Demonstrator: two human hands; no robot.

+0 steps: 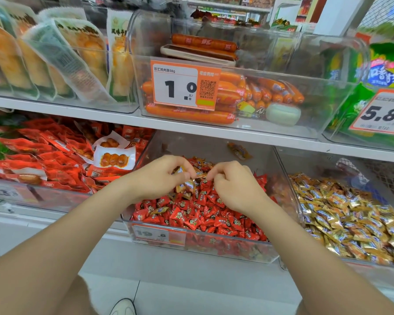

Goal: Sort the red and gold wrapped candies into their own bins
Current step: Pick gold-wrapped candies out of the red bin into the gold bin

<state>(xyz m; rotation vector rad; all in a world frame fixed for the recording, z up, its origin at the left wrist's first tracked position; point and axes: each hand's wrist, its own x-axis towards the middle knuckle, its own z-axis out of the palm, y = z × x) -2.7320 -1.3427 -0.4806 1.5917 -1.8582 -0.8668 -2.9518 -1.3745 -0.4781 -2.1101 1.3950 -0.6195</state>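
Note:
A clear middle bin point(200, 248) on the lower shelf is heaped with red wrapped candies point(205, 214), with a few gold ones mixed in, such as one point(160, 210) near the front left. The bin to its right point(289, 185) holds gold wrapped candies point(350, 219). Both my hands hover over the back of the red pile. My left hand point(162, 178) grips several gold candies point(185, 184) in curled fingers. My right hand point(234, 185) has its fingers curled and pinches at a gold wrapper point(201, 175) between the two hands.
Left of the middle bin lies a bin of red snack packets point(55, 155). The shelf above carries a clear bin of orange sausages point(232, 94) with a price tag point(184, 84), and green bags point(373, 87) at right. A white shoe point(123, 306) stands on the floor below.

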